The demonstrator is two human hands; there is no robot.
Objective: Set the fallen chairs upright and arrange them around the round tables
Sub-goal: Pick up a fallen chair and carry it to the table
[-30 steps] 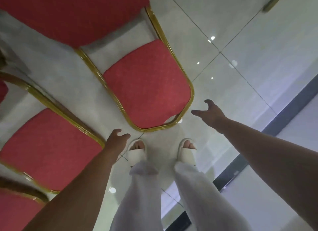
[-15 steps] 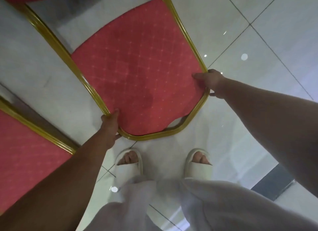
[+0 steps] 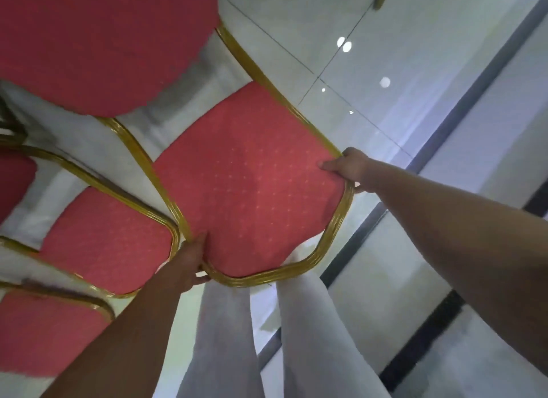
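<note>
Head view: the left hand [image 3: 192,258] and right hand [image 3: 347,168] each have fingers curled round the gold frame of the red chair [image 3: 249,190], at opposite sides of its backrest. A second ago both hands were open, short of it. The backrest now overlaps the trousers [image 3: 225,338], just beside another chair [image 3: 109,240]. The lift appears begun, the uprighting unfinished.
</note>
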